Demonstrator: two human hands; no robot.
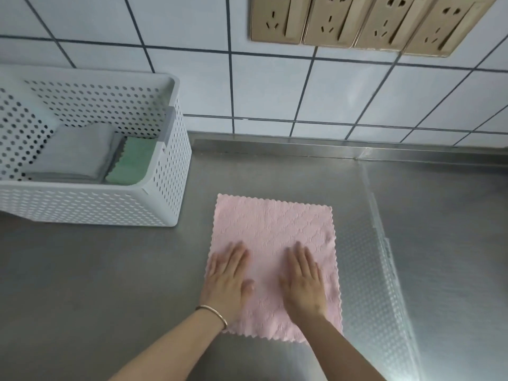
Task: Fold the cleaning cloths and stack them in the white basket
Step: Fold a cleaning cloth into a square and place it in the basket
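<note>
— Cloth first: where does it lie?

— The pink cleaning cloth (275,243) lies spread flat and unfolded on the steel counter (110,284), just right of the white basket (110,204) and apart from it. Its scalloped edges show on all sides.

— And the hands?

— Both rest palm-down on the near half of the cloth. The left hand (228,276) lies flat with fingers stretched and nearly together, gripping nothing; a thin bangle (213,312) sits at that wrist. The right hand (303,279) lies the same way, fingers extended, pressing rather than holding.

— So which step is this?

— By the look of it, smoothing the cloth before the first fold; no fold is made yet.

— What is in the basket already?

— A folded grey cloth (79,149) on the left and a folded green cloth (132,160) just beside it, touching or nearly so.

— What does the next move call for?

— Probably pinching two corners of one edge and carrying that edge over to meet the opposite one, keeping the scalloped borders aligned. Then a further fold to match the size of the stacked cloths.
</note>
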